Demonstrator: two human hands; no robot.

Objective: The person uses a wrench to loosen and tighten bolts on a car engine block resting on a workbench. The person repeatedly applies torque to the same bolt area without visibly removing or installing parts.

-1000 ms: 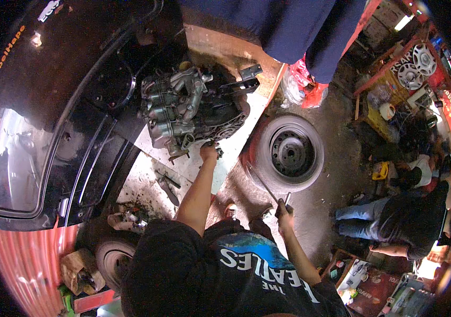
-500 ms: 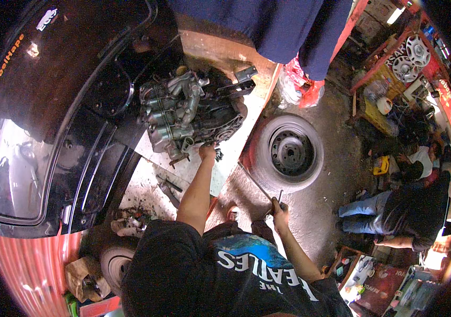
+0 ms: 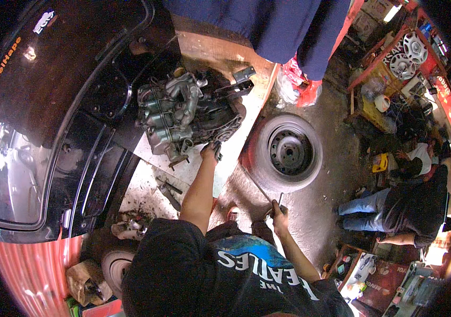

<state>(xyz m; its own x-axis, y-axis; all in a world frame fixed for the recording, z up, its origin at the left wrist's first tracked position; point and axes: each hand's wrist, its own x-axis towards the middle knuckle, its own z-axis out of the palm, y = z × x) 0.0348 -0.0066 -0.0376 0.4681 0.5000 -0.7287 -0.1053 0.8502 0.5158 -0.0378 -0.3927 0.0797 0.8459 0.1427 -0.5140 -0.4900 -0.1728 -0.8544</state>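
Note:
My left hand (image 3: 210, 151) reaches to the near edge of a greasy metal engine (image 3: 175, 113), which rests on a pale worktop (image 3: 154, 153). Its fingers are curled at a small dark part beside the engine; what exactly they grip is too small to make out. Lower and to the right, my right hand (image 3: 280, 217) is closed around a long thin metal bar (image 3: 257, 185). The bar slants up and left from the fist, near a wheel with a dark rim (image 3: 289, 152), and a short end sticks up above the hand.
A black vehicle body (image 3: 40, 105) fills the left side. Dark tools (image 3: 168, 193) lie on the worktop's near part. A dark blue cloth (image 3: 283, 31) hangs at the top, above a red and white plastic bag (image 3: 300, 87). At the right, another person (image 3: 405, 208) stands near cluttered shelves.
My left hand has shifted slightly at the engine's edge, and the wrist looks a little turned. My right hand still grips the bar almost in place. The whole view has moved slightly.

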